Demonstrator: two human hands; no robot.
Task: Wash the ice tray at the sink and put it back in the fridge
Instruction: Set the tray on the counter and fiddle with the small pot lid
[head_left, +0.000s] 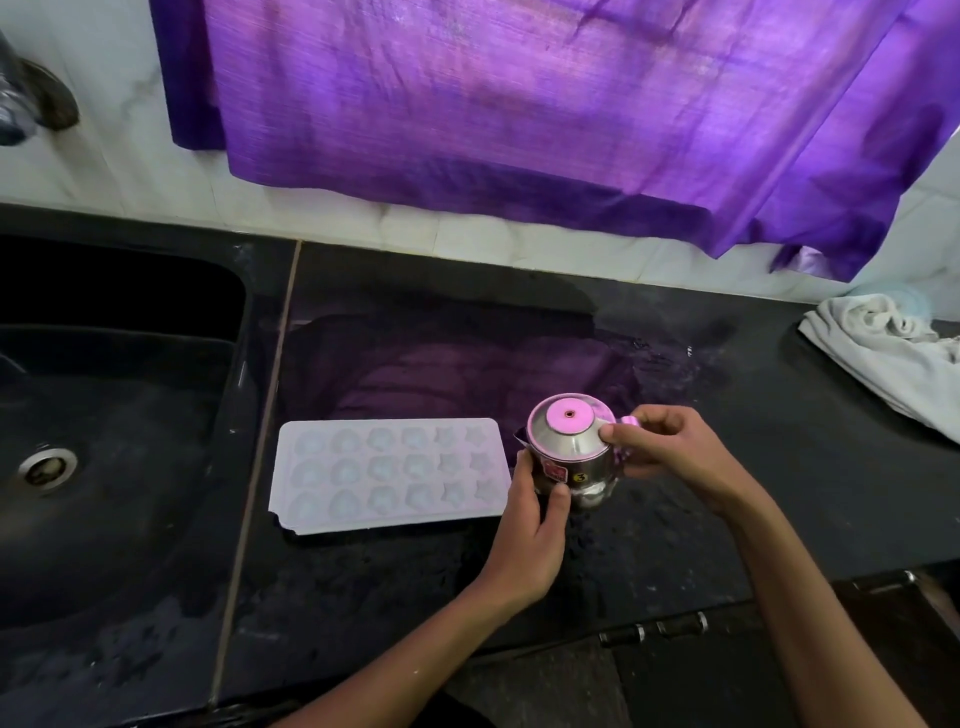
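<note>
1. A black stone counter (675, 519) runs under both hands, its surface wet and reflecting purple beyond the fingertips.
2. A purple cloth curtain (519, 104) hangs over the white tiled wall (104, 171), well beyond the fingers.
3. A black sunken sink (130, 441) with a round metal drain (47, 469) lies far out past the left fingers; its near and left parts are cut off by the frame.
4. The white plastic ice tray (389, 475), with shaped moulds, lies flat on the counter just beside the left fingers, between them and the sink.
5. A crumpled white rag (883, 353) sits well beyond the right fingers, partly cut off.
6. The left hand (530, 540) curls its fingers round the lower body of a small steel pot (569, 457) with a pink-reflecting lid.
7. The right hand (670, 457) pinches the pot's side handle, which its fingers mostly hide.
8. The label on the pot is too blurred to read.
</note>
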